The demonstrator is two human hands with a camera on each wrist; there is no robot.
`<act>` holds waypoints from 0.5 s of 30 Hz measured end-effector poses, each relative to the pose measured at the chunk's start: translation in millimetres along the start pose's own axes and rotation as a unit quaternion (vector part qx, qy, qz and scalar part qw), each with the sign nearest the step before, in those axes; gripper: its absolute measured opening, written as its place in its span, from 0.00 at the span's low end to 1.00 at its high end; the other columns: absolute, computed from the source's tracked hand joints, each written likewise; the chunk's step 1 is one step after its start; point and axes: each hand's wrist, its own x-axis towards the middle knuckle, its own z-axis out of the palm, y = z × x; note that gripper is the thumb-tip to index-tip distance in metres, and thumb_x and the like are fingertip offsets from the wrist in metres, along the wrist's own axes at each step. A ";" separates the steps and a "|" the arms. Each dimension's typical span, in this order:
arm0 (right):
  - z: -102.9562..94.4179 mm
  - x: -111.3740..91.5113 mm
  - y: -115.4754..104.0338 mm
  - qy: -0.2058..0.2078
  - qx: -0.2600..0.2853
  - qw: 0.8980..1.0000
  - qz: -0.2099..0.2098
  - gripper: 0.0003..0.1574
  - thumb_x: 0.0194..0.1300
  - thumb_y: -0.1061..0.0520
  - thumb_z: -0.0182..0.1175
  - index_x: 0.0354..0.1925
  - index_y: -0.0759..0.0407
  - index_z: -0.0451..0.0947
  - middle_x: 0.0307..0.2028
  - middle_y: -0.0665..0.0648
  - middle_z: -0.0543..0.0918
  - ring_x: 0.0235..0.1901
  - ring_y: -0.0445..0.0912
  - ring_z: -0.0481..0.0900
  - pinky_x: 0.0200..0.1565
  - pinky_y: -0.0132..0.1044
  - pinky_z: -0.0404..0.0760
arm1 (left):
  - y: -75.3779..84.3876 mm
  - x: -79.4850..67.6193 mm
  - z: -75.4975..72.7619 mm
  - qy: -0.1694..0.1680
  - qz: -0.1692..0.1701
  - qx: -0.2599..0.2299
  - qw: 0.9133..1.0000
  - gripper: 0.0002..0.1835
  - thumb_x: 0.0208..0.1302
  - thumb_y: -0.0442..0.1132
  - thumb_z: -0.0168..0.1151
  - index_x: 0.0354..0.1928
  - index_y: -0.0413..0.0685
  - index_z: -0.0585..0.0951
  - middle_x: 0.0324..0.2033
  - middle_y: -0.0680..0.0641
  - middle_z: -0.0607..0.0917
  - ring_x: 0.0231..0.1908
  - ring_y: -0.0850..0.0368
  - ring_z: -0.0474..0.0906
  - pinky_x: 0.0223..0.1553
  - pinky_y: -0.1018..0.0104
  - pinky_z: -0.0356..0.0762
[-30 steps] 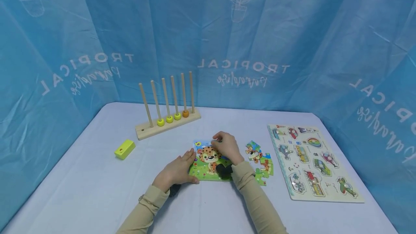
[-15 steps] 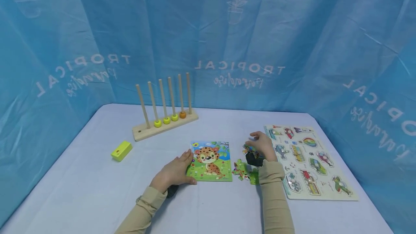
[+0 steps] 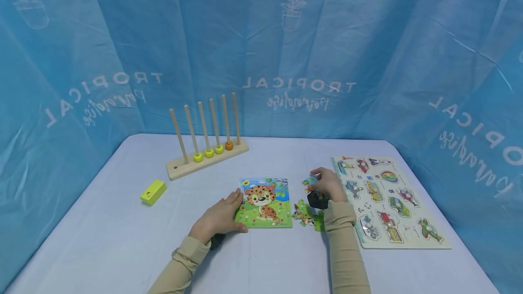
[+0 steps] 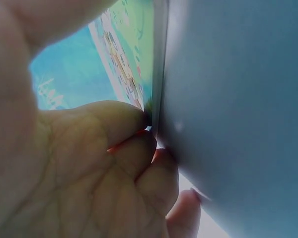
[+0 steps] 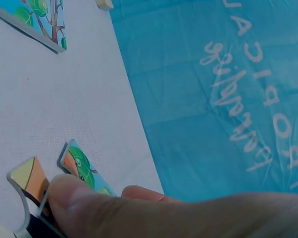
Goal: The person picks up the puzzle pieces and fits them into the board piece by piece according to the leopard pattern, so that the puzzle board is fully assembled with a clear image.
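Observation:
A square leopard picture puzzle (image 3: 263, 203) lies flat on the table in the middle of the head view. My left hand (image 3: 220, 216) rests at its left side, thumb and fingers extended; in the left wrist view the fingertips (image 4: 131, 119) meet the board's edge. Right of the puzzle lies a loose group of jigsaw pieces (image 3: 301, 211). Over the upper ones, my right hand (image 3: 330, 185) pinches with curled fingers. In the right wrist view its thumb (image 5: 72, 201) covers part of a green-leaf jigsaw piece (image 5: 82, 163), beside an orange-and-yellow piece (image 5: 32, 178).
A wooden peg stand (image 3: 208, 160) with yellow and orange beads stands at the back left. Nearer lies a yellow block (image 3: 153, 192). On the right, a vehicle puzzle board (image 3: 392, 203) lies close to my right hand. Blue curtains (image 3: 261, 49) surround the table.
My right hand has moved right, from over the leopard puzzle to the loose pieces, and its fingers have come down on them. My left hand has stayed at the puzzle's edge.

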 end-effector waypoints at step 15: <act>3.1 3.6 -6.1 0.041 0.112 0.993 -0.002 0.18 0.68 0.57 0.59 0.53 0.63 0.79 0.36 0.63 0.81 0.18 0.43 0.68 0.20 0.35 0.69 | -0.6 -0.9 -3.0 -0.010 -0.015 0.002 1.000 0.54 0.51 0.54 0.73 0.73 0.36 0.57 0.75 0.38 0.54 0.74 0.40 0.51 0.73 0.44 0.58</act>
